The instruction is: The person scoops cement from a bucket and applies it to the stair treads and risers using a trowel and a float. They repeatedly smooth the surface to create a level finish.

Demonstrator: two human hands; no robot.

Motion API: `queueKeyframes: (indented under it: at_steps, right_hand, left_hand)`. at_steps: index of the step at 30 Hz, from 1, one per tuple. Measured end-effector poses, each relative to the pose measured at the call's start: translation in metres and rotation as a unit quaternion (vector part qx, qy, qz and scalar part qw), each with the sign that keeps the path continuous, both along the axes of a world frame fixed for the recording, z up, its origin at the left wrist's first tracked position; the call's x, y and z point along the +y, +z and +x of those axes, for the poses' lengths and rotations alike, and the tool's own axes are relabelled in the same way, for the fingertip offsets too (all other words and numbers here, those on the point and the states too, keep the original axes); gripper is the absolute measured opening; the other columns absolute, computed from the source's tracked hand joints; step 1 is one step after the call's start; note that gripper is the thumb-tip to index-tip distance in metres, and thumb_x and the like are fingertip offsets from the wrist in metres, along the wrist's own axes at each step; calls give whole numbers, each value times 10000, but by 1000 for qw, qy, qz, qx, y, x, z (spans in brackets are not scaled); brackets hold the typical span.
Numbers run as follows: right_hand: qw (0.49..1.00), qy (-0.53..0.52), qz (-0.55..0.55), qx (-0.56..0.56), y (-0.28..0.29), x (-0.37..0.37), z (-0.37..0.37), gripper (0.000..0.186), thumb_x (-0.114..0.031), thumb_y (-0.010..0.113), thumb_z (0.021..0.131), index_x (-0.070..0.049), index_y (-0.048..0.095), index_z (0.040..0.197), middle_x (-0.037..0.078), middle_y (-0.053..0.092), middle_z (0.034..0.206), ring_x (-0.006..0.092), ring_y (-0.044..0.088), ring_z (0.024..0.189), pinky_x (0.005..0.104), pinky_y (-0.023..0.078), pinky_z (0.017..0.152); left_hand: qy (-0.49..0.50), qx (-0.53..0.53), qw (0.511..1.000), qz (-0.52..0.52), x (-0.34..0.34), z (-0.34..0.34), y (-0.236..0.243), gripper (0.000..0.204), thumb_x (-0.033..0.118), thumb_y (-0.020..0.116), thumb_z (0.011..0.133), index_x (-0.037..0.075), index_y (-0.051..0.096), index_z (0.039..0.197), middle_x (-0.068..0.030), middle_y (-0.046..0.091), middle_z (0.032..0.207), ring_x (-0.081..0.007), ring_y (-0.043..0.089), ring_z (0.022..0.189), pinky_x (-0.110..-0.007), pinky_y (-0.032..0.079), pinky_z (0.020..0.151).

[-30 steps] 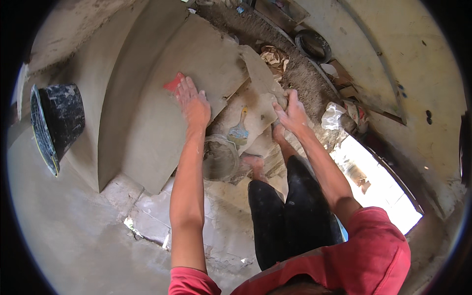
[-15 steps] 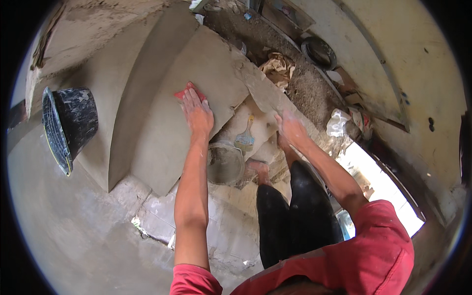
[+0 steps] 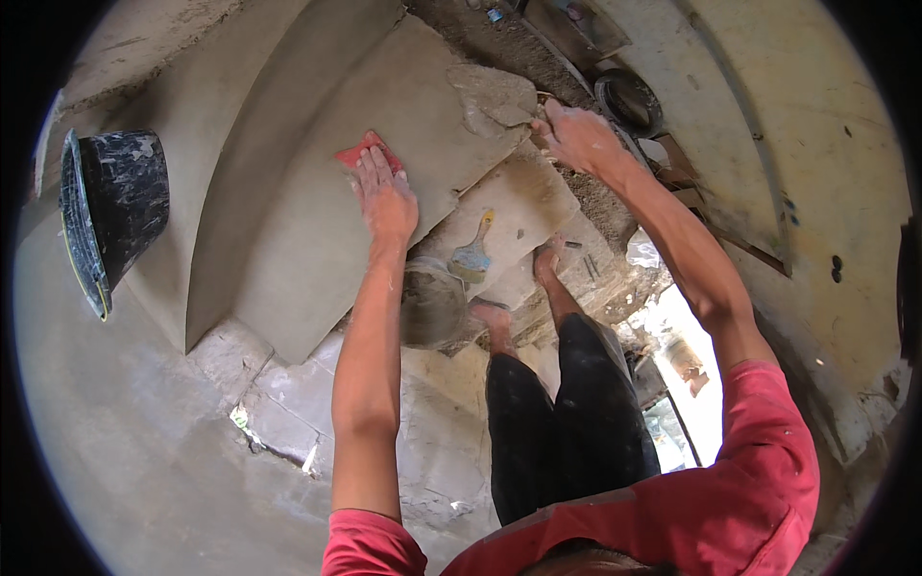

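My left hand lies over a red sponge or folded cloth, its fingers pressing it against a smooth grey plastered surface. Farther right, my right hand is stretched out with its fingers curled, beside the end of a rough grey flap-like piece. What these fingers grip, if anything, is hidden. Between my arms a flat paintbrush with a yellow-tipped handle rests by the rim of a round bucket of grey material.
A black, plaster-stained bucket lies tipped at the left. My bare feet stand on a lower step near the bucket. A dark round tub is by the yellowish wall at right. Sharp plaster edges run beside my legs.
My right hand has moved away from my legs, up and outward to the far end of the surface. The left hand and red piece stay nearly in place. The whole view has shifted slightly.
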State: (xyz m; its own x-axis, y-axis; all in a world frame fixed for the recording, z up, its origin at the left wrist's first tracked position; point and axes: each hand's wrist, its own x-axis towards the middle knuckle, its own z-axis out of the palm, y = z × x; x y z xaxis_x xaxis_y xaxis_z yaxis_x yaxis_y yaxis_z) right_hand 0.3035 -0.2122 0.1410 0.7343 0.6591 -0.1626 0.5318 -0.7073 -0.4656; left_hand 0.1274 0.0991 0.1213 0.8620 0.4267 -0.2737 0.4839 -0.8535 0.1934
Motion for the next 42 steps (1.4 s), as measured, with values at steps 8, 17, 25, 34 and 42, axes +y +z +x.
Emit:
queueKeyframes:
  at_steps: [8, 17, 25, 34, 42]
  right_hand:
    - [990, 2, -55, 133, 29, -43, -76, 397, -396, 486, 1114, -1, 510, 1096, 297, 687, 890, 546, 672, 838, 614, 534, 733]
    - [998, -47, -48, 2, 27, 2, -23, 344, -366, 517, 1109, -24, 561, 1114, 254, 708, 971, 499, 696, 813, 579, 571, 740]
    - [985, -137, -72, 80, 65, -21, -120, 273, -290, 565, 1057, -19, 577, 1083, 235, 704, 987, 433, 726, 860, 554, 574, 713]
    - [977, -203, -36, 52, 31, 15, -135, 280, -305, 553, 1059, -34, 607, 1104, 253, 725, 986, 417, 744, 794, 530, 582, 640]
    - [727, -474, 192, 459, 4, -33, -171, 369, -372, 555, 1091, -5, 586, 1072, 143, 674, 865, 243, 632, 595, 421, 515, 565]
  left_hand:
    - [19, 27, 999, -6, 3, 0, 3, 684, 279, 455, 1110, 23, 215, 1697, -182, 233, 1769, -368, 223, 1630, -548, 174, 1324]
    - [14, -13, 1000, -10, 2, 1, -2, 667, 276, 447, 1115, 34, 231, 1698, -179, 231, 1770, -369, 228, 1628, -559, 177, 1320]
    - [-1, 10, 1000, 18, 11, -1, -2, 650, 285, 438, 1115, 31, 269, 1690, -181, 254, 1764, -363, 216, 1635, -572, 184, 1315]
    - [-12, 46, 998, 33, 17, 5, 8, 592, 291, 433, 1119, 46, 381, 1655, -143, 304, 1754, -329, 186, 1647, -572, 156, 1322]
    - [-11, -48, 999, 23, 18, 2, 15, 541, 260, 499, 1090, 43, 498, 1585, -196, 356, 1717, -400, 256, 1614, -634, 183, 1295]
